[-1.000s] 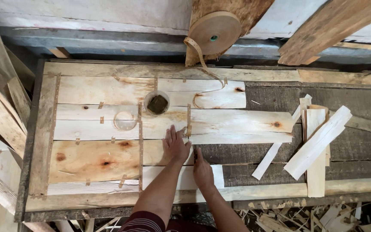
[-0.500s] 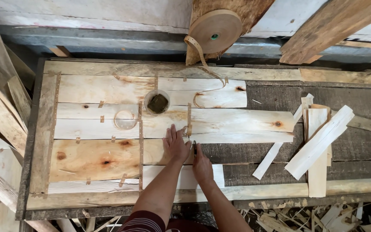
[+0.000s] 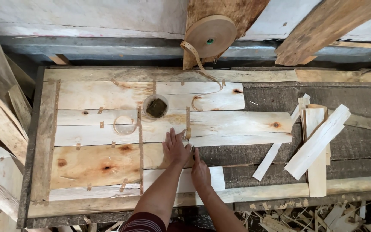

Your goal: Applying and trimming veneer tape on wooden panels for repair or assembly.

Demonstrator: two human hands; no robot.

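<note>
Pale wood veneer sheets (image 3: 108, 163), joined by short brown tape strips, cover the left of the workbench. My left hand (image 3: 176, 148) lies flat with spread fingers on the edge of the knotty sheet, just below a vertical tape strip (image 3: 188, 122). My right hand (image 3: 200, 172) rests beside it, fingers straight, on the seam above a narrow white sheet (image 3: 213, 178). Neither hand grips anything. A long veneer sheet (image 3: 245, 126) reaches right from my left fingertips.
A roll of brown tape (image 3: 210, 36) hangs on the wall, its loose end (image 3: 199, 64) trailing onto the sheets. A small bowl of dark liquid (image 3: 156, 107) and a tape ring (image 3: 124, 125) sit above my hands. Loose veneer strips (image 3: 318, 137) are piled at right; planks (image 3: 1, 111) lean at left.
</note>
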